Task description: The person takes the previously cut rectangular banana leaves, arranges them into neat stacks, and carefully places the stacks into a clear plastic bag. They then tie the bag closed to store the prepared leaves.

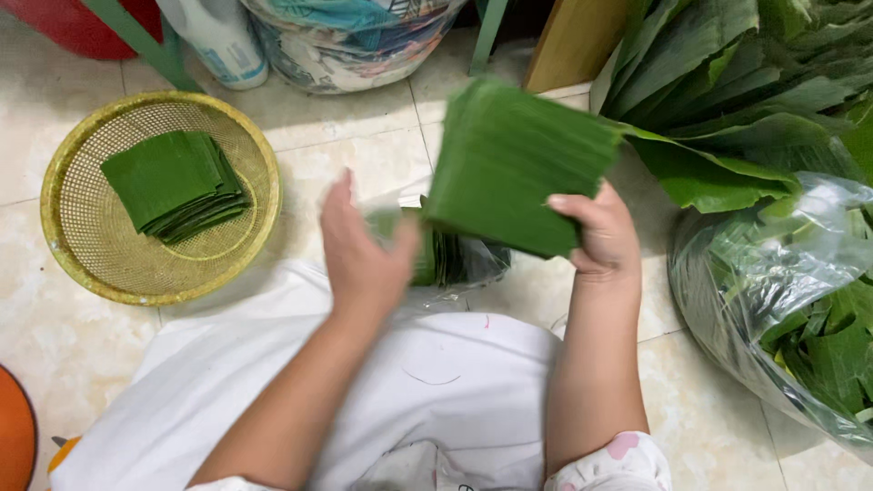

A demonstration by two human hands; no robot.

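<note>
Head view: right hand (602, 238) grips a stack of cut green leaf squares (518, 164) by its lower corner, raised above the white cloth (273, 364). Left hand (362, 255) hovers left of the stack, fingers loose, holding nothing. Yellow woven basket (82, 245), farther left, holds more leaf squares (173, 182).

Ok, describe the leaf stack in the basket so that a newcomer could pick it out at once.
Start at the round yellow woven basket on the tiled floor at the left of the view. Inside it lies a small stack of green leaf squares, flat and slightly fanned. Unlike the bigger stack held up by the right hand, no hand touches it.
</note>
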